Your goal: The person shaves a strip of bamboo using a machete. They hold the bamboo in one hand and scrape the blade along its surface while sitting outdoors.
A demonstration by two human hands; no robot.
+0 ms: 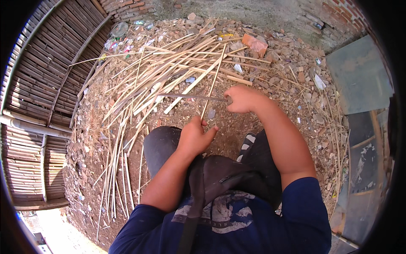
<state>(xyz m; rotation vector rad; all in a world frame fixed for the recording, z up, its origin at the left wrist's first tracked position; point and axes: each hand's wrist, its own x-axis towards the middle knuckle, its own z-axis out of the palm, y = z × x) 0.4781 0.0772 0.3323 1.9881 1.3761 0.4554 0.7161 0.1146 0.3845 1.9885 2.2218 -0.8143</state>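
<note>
Nearest the camera, at 6 o'clock, is my navy shirt (292, 216). Toward 11 o'clock spreads a heap of pale strips (169, 76), laid loose within easy reach, probably so that single ones pull free. My dark bag (230, 174) lies across my front, likely slung to leave both arms free. At 2 o'clock my right hand (243, 99) is fisted round the end of a long dark blade (186, 96), pointing to 9 o'clock. Near the centre, my left hand (196, 134) curls round a thin strip (218, 70) running toward half past twelve; I grip low, seemingly to spare my fingers where the blade crosses. Whether they touch, I cannot tell.
</note>
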